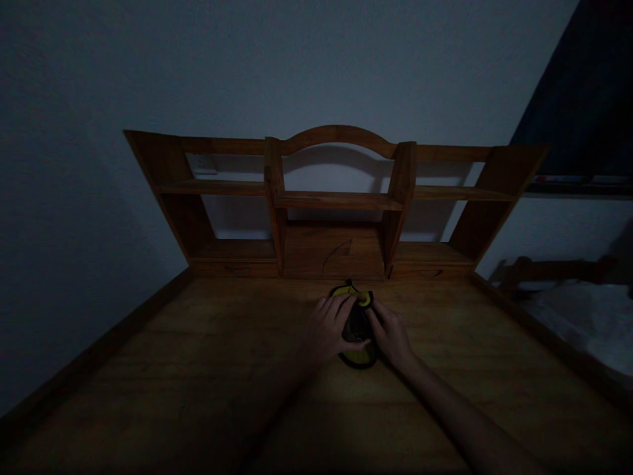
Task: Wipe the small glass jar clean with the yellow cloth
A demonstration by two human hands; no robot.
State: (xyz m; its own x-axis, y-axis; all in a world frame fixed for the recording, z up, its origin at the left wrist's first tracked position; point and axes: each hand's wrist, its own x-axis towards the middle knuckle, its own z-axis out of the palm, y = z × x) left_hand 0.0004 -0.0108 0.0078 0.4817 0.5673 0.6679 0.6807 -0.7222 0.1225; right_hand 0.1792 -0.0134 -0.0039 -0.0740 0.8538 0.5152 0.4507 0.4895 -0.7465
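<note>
A yellow-green cloth item with black edging (360, 357), pouch-like in look, lies on the wooden desk in front of me. On its middle sits a dark, slightly shiny rounded object (357, 324), too dim to name. My left hand (327, 330) curves over this dark object from the left, fingers on the far side and thumb on the near side. From the right, my right hand (394, 335) pinches the raised black-edged rim of the cloth item. Its fingertips are partly hidden by the fabric.
The wooden desk top (198, 382) has raised side edges. A wooden shelf unit (339, 201) with small drawers stands along its back, against the wall. A wall socket (202, 163) shows behind the left shelf. White cloth (588, 316) lies beyond the right edge. The light is dim.
</note>
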